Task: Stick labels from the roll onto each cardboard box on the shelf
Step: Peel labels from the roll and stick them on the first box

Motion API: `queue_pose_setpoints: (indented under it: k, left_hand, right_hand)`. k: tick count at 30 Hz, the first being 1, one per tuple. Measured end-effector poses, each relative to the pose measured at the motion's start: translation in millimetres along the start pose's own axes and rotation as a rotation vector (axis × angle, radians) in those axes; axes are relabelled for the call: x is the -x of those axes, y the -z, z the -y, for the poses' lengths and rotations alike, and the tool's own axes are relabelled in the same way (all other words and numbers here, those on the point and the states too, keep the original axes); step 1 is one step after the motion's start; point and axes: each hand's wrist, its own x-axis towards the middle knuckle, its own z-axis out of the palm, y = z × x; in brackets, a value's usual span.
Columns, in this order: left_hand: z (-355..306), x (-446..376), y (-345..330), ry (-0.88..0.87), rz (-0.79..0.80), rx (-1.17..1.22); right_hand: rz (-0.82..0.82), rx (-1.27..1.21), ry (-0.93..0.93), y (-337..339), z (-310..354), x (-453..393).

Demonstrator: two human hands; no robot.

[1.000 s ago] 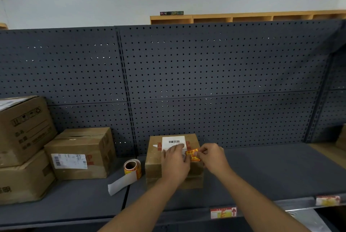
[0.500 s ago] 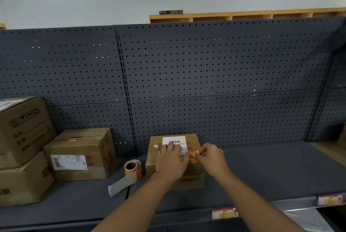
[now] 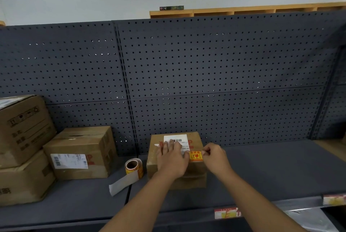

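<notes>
A small cardboard box (image 3: 195, 168) with a white barcode sheet on top stands mid-shelf. An orange-yellow label (image 3: 196, 156) lies on the box's top near its front right. My left hand (image 3: 173, 158) rests flat on the box top with fingers spread, its thumb at the label's left edge. My right hand (image 3: 215, 156) pinches the label's right edge between thumb and forefinger. The label roll (image 3: 133, 168) stands on the shelf just left of the box, trailing a white strip of backing paper (image 3: 121, 184).
A medium cardboard box (image 3: 82, 152) with a white shipping sheet sits further left. Two large boxes (image 3: 20, 147) are stacked at the far left. A dark pegboard (image 3: 206, 81) backs the grey shelf (image 3: 271, 171). Price tags (image 3: 227, 212) hang on the front rail.
The label has come down flatter onto the box top and shows more fully. My right hand has shifted slightly right, away from my left hand.
</notes>
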Motion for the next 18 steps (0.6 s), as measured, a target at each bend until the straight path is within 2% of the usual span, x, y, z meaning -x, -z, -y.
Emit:
queue_pose_setpoints:
  k: [4,9,13,18]
  left_hand:
    - [-6.1,-1.2,-1.4,0.055,-0.053,0.027]
    - [-10.1,-2.9,-1.3,0.089,-0.1,0.009]
    - [-10.3,-1.4,-4.7,0.084,-0.168,-0.023]
    - [-12.3,-4.3,-9.4,0.082,-0.154,-0.035]
  right_hand:
    - [0.025,0.057,0.02,-1.0,4.5,0.5]
    - [0.05,-0.059,0.056,-3.9,3.0,7.6]
    - [0.049,-0.033,0.068,-3.8,-3.3,3.8]
    - [0.042,0.014,0.121,-8.9,-3.4,5.7]
